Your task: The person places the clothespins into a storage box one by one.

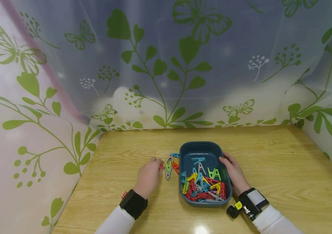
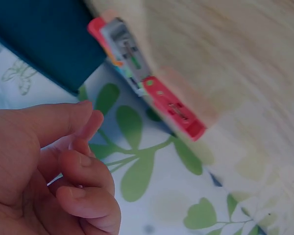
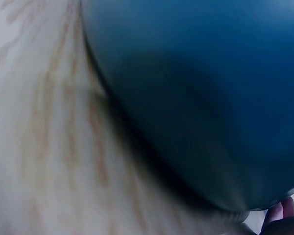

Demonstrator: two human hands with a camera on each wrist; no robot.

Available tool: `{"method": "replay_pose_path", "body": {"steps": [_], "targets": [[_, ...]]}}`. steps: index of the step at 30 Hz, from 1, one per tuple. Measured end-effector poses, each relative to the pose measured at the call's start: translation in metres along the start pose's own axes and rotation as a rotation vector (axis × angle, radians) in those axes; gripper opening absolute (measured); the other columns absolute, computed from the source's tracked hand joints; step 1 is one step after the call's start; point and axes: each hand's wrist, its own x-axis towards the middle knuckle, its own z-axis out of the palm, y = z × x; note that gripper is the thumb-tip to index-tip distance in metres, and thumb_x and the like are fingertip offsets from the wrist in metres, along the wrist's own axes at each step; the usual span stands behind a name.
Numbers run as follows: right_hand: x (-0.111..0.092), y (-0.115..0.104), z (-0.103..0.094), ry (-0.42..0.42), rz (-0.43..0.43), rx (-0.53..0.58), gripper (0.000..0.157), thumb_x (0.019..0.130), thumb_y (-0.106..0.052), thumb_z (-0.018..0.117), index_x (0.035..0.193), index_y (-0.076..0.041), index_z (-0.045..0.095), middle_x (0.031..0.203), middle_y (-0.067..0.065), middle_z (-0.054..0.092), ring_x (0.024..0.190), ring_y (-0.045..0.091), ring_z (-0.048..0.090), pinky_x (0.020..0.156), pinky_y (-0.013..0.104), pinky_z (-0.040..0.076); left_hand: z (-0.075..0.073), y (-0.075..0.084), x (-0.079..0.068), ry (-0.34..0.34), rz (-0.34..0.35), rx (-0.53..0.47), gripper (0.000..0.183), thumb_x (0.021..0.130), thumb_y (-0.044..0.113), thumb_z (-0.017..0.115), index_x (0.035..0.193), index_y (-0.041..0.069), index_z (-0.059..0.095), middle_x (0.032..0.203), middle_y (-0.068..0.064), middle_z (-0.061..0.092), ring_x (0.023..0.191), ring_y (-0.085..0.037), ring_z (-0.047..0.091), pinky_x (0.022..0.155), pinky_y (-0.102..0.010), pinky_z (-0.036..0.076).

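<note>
A dark blue plastic bin [image 1: 201,148] stands on the table, with many coloured clothespins [image 1: 202,182] heaped towards its near end. My right hand [image 1: 236,174] holds the bin by its right side, the thumb at the rim; the right wrist view shows mostly the bin's outer wall [image 3: 186,98]. Left of the bin lies a small group of clothespins [image 1: 168,167], grey, green, red and blue. Close beside that group is my left hand [image 1: 148,177]. In the left wrist view its fingers [image 2: 85,169] are loosely bent with nothing seen between them, apart from a red clothespin [image 2: 174,107].
The wooden table [image 1: 286,169] reaches back to a curtain [image 1: 166,65] printed with green leaves and butterflies. More of this cloth hangs at the left and right sides. A black strap with a small device [image 1: 233,211] sits on the right wrist.
</note>
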Motion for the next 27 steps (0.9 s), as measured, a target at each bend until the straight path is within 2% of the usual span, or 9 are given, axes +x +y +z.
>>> {"method": "replay_pose_path", "body": {"steps": [6, 14, 19, 27], "targets": [[0.001, 0.002, 0.000, 0.004, 0.000, -0.002, 0.061, 0.110, -0.040, 0.044, 0.163, -0.015, 0.026, 0.162, 0.017, 0.038, 0.135, 0.028, 0.049, 0.086, 0.016, 0.047, 0.007, -0.005, 0.003, -0.063, -0.015, 0.015, 0.009, 0.090, 0.009, 0.079, 0.097, 0.009, 0.074, 0.088, -0.004, 0.064, 0.070, -0.016, 0.064, 0.059, -0.030, 0.052], [0.002, 0.002, 0.001, 0.002, 0.004, 0.011, 0.062, 0.110, -0.041, 0.045, 0.164, -0.016, 0.026, 0.163, 0.017, 0.037, 0.135, 0.028, 0.049, 0.086, 0.017, 0.048, 0.011, -0.011, 0.008, -0.110, -0.019, 0.041, 0.013, 0.090, 0.009, 0.079, 0.102, 0.007, 0.076, 0.093, -0.007, 0.066, 0.077, -0.021, 0.068, 0.064, -0.033, 0.056], [0.002, 0.001, 0.001, 0.004, 0.006, 0.004, 0.062, 0.110, -0.042, 0.045, 0.163, -0.016, 0.027, 0.162, 0.016, 0.037, 0.133, 0.026, 0.049, 0.086, 0.016, 0.048, 0.016, -0.015, 0.010, -0.145, -0.035, 0.074, 0.010, 0.091, 0.010, 0.078, 0.100, 0.009, 0.076, 0.089, -0.005, 0.064, 0.074, -0.019, 0.066, 0.062, -0.033, 0.055], [0.002, 0.002, 0.000, 0.007, -0.001, -0.006, 0.064, 0.109, -0.042, 0.046, 0.163, -0.014, 0.027, 0.162, 0.017, 0.038, 0.135, 0.029, 0.048, 0.088, 0.018, 0.047, 0.019, -0.016, 0.013, -0.150, -0.017, 0.104, 0.005, 0.089, 0.009, 0.079, 0.091, 0.008, 0.074, 0.082, -0.004, 0.061, 0.067, -0.016, 0.063, 0.056, -0.031, 0.052]]}}
